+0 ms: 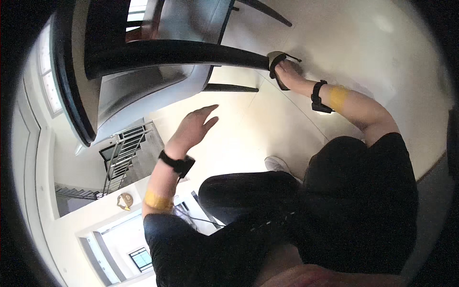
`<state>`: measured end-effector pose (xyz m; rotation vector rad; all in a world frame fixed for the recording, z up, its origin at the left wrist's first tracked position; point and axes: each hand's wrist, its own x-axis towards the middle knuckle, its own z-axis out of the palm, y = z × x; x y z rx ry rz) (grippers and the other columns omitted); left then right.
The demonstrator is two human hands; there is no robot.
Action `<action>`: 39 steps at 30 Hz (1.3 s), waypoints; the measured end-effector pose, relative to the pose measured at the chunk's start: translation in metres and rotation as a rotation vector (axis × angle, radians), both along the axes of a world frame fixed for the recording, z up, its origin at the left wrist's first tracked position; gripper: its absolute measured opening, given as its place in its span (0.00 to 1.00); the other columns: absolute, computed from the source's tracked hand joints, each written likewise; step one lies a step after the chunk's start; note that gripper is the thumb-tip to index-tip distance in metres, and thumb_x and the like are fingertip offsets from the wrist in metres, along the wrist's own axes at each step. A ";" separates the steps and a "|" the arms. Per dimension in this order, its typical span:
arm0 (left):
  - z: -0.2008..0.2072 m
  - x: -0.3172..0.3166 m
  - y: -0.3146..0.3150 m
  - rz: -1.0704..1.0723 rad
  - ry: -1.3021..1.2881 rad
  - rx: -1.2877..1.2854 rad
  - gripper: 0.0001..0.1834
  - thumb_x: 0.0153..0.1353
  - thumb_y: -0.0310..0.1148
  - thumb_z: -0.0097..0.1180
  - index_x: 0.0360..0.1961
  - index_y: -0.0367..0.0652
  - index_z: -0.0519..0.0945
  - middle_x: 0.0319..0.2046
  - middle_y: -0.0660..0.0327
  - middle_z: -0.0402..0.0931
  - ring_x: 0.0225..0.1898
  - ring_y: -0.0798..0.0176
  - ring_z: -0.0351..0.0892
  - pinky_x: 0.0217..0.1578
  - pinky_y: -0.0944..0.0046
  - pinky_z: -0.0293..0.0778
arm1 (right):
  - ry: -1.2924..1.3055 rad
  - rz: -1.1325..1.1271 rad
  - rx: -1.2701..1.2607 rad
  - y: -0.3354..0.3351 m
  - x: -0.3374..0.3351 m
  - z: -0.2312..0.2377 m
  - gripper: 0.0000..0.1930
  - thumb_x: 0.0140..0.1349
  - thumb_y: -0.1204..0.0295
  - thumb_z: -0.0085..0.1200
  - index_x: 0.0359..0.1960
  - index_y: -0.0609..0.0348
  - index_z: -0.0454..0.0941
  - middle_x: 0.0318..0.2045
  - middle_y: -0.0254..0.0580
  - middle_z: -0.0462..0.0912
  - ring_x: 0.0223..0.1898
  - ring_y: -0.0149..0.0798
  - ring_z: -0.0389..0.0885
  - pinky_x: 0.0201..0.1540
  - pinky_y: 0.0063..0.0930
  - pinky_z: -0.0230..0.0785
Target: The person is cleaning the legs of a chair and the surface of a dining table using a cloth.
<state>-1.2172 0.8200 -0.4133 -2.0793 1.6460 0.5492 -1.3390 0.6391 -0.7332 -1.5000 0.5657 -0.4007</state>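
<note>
My right hand (290,76) reaches to the foot of a dark curved chair leg (191,52). Its fingers close on a dark, ring-shaped thing (274,67) with a tan patch and a thin end sticking out. Whether it wraps round the leg's tip or lies against it, I cannot tell. My left hand (193,126) hangs in the air below the chair seat, fingers apart and holding nothing. The chair (143,91) is tipped over, its dark frame and smooth grey seat filling the upper left. Both wrists wear black strapped devices, with yellow bands on the forearms.
Two more dark legs, one nearer (232,88) and one farther (267,12), jut over the pale tiled floor (373,52). My bent knees and a light shoe (277,164) are below. A stair railing (125,155) and a brown hanging object (125,201) appear at left.
</note>
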 end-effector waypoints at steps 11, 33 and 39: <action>-0.002 0.061 0.008 -0.221 -0.047 -0.107 0.16 0.70 0.38 0.52 0.53 0.43 0.80 0.48 0.52 0.82 0.50 0.47 0.81 0.53 0.53 0.76 | -0.351 -0.172 -0.343 -0.032 0.039 0.125 0.23 0.72 0.56 0.39 0.49 0.68 0.70 0.47 0.62 0.79 0.52 0.61 0.77 0.56 0.48 0.67; -0.131 -0.022 -0.062 0.759 0.874 -1.366 0.10 0.76 0.30 0.41 0.43 0.35 0.71 0.37 0.57 0.73 0.39 0.65 0.69 0.44 0.65 0.69 | -0.489 -0.268 -0.504 -0.014 0.016 0.161 0.14 0.69 0.66 0.48 0.49 0.64 0.71 0.48 0.63 0.71 0.51 0.63 0.70 0.57 0.48 0.62; -0.144 -0.015 -0.069 0.702 0.902 -1.299 0.10 0.77 0.34 0.43 0.48 0.36 0.67 0.38 0.57 0.69 0.40 0.65 0.68 0.46 0.64 0.69 | -0.471 -0.371 -0.361 -0.012 0.016 0.177 0.17 0.69 0.65 0.47 0.49 0.70 0.71 0.52 0.62 0.74 0.54 0.59 0.71 0.59 0.45 0.62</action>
